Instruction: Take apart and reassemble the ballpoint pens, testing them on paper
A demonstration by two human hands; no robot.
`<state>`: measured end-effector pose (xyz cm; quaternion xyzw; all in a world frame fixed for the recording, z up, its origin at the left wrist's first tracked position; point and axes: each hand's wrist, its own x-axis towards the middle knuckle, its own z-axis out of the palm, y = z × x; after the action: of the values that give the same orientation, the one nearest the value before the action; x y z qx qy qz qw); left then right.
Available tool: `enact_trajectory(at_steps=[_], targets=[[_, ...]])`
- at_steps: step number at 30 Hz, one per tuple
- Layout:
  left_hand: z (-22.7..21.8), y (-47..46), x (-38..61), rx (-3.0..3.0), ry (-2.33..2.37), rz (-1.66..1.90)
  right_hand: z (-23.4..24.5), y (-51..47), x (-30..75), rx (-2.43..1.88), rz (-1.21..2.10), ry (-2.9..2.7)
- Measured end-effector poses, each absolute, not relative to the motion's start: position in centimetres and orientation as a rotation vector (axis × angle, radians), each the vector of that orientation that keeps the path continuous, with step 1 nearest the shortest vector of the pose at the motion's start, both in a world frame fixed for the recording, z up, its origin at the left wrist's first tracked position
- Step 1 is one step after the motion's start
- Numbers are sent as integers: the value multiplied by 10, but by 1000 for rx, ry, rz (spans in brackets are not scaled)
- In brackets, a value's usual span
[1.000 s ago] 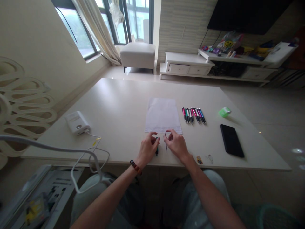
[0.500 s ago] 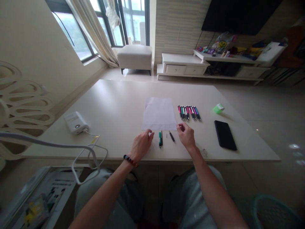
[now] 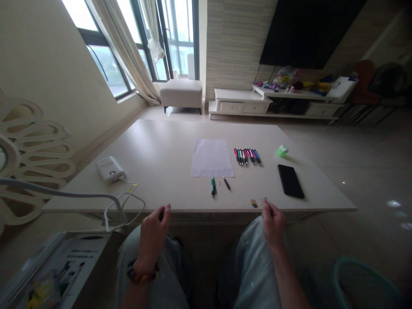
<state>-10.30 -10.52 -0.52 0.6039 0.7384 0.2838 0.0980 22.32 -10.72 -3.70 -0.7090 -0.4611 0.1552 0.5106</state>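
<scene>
My left hand [image 3: 153,234] hovers over my left thigh, just below the table's front edge, fingers loosely curled and holding nothing. My right hand [image 3: 273,222] is at the table's front edge over my right thigh, fingers loosely curled, also with nothing in it. On the table [image 3: 167,146] ahead lie a green pen [image 3: 213,187] and a small black pen part [image 3: 227,183], just below a white sheet of paper [image 3: 212,157]. A row of several coloured pens [image 3: 246,156] lies to the right of the sheet.
A black phone [image 3: 290,181] and a green eraser-like block [image 3: 282,150] lie at the right. A white power bank [image 3: 110,169] with cables sits at the left. Small stickers [image 3: 254,203] mark the front edge. A teal basket [image 3: 367,285] stands on the floor at my right.
Both hands have drawn back from the pen parts by the paper to my lap at the table's edge. The green pen and black part stay on the table. The camera tilted up.
</scene>
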Motion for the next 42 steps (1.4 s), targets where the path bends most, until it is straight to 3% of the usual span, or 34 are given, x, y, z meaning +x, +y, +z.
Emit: enact_trajectory(at_steps=[7,13,23,27,36,42], targets=[[-8,-144,-79,2089,2166,924,-46,-162,206,-1689,435,-1104],[-16,-161,-72,2274,2242,666,-40,-158,190,-1613,484,-1140],[-17,-164,-47,2302,2046,726,-26,-155,159,-1519,622,-1211],[-9,-134,-25,2221,1904,758,-16,-133,151,-1521,624,-1285],[-3,-8,24,1901,2031,409,-18,-59,147,-1755,584,-1518],[-13,13,18,1841,2020,364,-20,-37,143,-1970,562,-1685]])
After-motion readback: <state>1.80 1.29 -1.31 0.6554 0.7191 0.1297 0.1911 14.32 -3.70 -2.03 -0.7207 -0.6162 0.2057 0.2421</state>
